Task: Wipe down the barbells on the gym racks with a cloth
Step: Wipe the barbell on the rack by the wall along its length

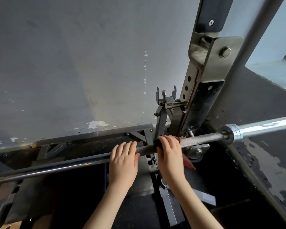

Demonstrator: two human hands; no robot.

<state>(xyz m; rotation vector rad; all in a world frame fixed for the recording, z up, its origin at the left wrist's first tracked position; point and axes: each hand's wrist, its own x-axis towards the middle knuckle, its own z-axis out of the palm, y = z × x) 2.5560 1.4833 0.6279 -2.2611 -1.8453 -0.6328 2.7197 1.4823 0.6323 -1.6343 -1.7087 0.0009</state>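
A steel barbell point(200, 140) runs across the view from lower left to right, with a knurled shaft and a shiny sleeve point(264, 127) at the right end. My left hand point(123, 160) grips the shaft near its middle, fingers curled over the top. Just to the right, my right hand point(169, 153) grips a dark cloth point(157, 142) wrapped round the bar. A reddish end of the cloth point(189, 163) hangs below the bar, right of my wrist.
The rack upright point(203, 83) with adjustment holes and a black pad rises behind the bar at the right. A small forked bracket point(166, 98) stands beside it. The grey wall point(73, 63) is close ahead. Dark bench parts and rubber floor point(248, 179) lie below.
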